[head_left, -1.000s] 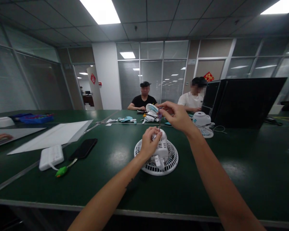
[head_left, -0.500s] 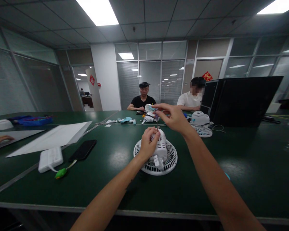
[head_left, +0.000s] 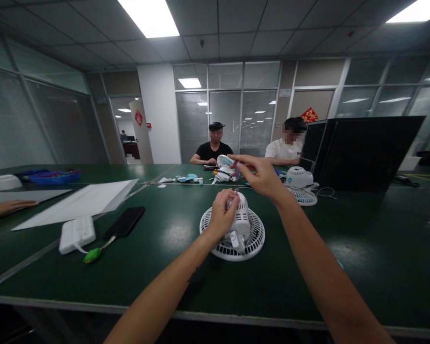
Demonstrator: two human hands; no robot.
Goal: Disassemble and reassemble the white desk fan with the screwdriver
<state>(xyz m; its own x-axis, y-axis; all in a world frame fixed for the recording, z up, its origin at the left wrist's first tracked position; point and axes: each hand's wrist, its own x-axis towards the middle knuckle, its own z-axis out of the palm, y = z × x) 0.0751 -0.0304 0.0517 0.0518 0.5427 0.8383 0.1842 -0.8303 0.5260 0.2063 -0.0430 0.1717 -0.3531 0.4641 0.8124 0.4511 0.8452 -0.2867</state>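
Observation:
A white fan lies grille-down on the green table, with its rounded motor housing upward. My right hand is closed on the handle of a screwdriver, held upright above the housing with its thin shaft pointing down. At the top of the housing, my left hand has thumb and fingers pinched together around the lower end of the shaft. Those fingertips hide the screwdriver's tip and whatever small thing may be between them.
Another white fan stands beside a large black box on the right. To the left lie a phone, a white charger and paper sheets. Two people sit across the table; another person's hand is at far left.
Both my hands stay at the fan, the screwdriver still upright. The whole view has shifted slightly. At far left, the other person's hand has stretched out further to the right.

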